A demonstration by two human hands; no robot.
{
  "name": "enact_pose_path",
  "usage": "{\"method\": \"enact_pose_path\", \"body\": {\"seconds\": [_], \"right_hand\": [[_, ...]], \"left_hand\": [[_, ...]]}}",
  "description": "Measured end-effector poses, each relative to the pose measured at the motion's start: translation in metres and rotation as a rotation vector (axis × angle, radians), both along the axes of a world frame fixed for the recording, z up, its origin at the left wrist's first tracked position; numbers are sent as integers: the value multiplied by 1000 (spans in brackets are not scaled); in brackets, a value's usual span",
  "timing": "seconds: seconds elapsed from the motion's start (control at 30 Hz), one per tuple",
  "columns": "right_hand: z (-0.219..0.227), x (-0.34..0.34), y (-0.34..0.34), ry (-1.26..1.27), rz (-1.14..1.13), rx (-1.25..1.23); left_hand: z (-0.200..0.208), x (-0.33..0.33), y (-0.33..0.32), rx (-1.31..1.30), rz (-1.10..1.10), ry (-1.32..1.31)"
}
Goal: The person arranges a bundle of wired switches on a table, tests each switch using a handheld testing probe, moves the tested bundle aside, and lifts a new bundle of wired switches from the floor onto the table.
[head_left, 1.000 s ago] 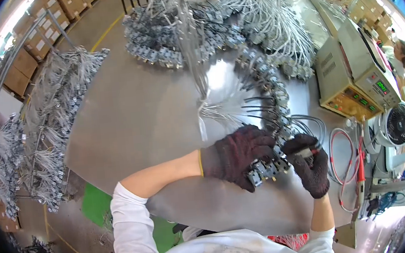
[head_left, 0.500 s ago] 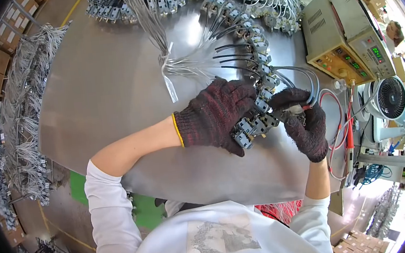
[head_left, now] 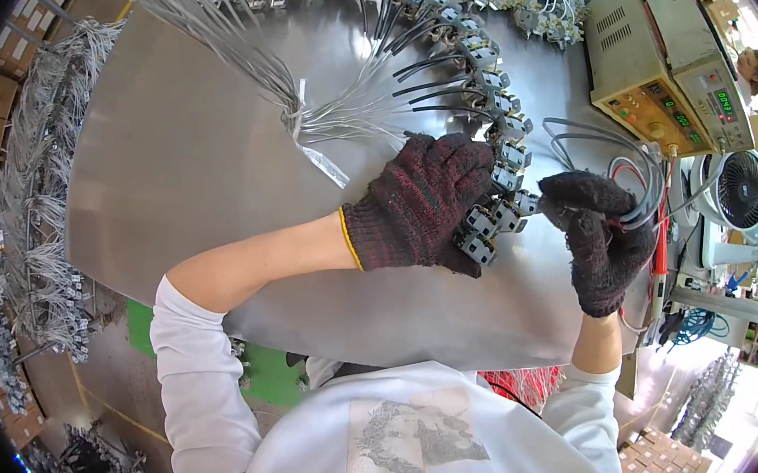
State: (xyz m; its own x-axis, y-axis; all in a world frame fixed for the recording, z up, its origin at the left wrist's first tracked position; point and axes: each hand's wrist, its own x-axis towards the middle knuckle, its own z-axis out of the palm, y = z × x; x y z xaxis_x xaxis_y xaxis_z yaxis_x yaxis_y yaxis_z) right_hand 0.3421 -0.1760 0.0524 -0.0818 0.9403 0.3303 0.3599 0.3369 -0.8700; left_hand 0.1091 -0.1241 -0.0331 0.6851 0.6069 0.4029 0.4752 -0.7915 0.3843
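Both hands wear dark knitted gloves. My left hand (head_left: 426,199) rests with curled fingers against the near end of a curved row of small grey-and-black metal electrical parts (head_left: 494,221). Its thumb lies beside the nearest parts, and the palm side is hidden. To the right, apart from the row, my right hand (head_left: 606,240) is closed around grey cables (head_left: 648,173) that loop up from it; their ends are hidden in the glove. Black-sleeved leads (head_left: 443,96) run from the row to a bundle of thin silver-grey wires (head_left: 343,115), tied with a clear plastic strip (head_left: 323,164).
Two bench instruments (head_left: 648,70) with lit displays stand at the right, near a small black-and-white fan (head_left: 732,188). More wired parts (head_left: 520,0) lie along the table's far side. Racks of hanging wire bundles (head_left: 42,198) stand at the left. A person (head_left: 751,68) is at far right.
My right hand has moved right, away from the row, carrying the grey cables. My left hand stays at the row's near end, shifted slightly right in the picture. The view has shifted a little.
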Motion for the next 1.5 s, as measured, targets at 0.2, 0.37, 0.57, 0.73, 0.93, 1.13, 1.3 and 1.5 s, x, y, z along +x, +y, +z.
{"method": "enact_pose_path", "body": {"seconds": [0.2, 0.37, 0.57, 0.73, 0.93, 1.13, 1.3, 1.5], "right_hand": [[-9, -7, -1, 82, -35, -122], [-16, -10, 1, 32, -11, -226], [-17, -7, 4, 73, 63, -223], [-17, -10, -15, 7, 8, -98], [-31, -18, -12, -112, 90, 67], [-27, -32, -10, 4, 35, -193], [-34, -27, -24, -27, -16, -143], [-32, -11, -44, -83, 143, 52]], "left_hand": [[-10, 2, 1, -7, -23, -26], [-17, 7, -3, 57, 38, -161], [-17, 7, -4, 15, 32, -138], [-18, 3, -3, 24, -17, -48], [-24, 4, -5, -6, -17, -121], [-21, 2, -3, -80, -38, -63], [-23, 0, -6, -16, -20, -53], [-29, 3, -5, 104, 13, -133]]}}
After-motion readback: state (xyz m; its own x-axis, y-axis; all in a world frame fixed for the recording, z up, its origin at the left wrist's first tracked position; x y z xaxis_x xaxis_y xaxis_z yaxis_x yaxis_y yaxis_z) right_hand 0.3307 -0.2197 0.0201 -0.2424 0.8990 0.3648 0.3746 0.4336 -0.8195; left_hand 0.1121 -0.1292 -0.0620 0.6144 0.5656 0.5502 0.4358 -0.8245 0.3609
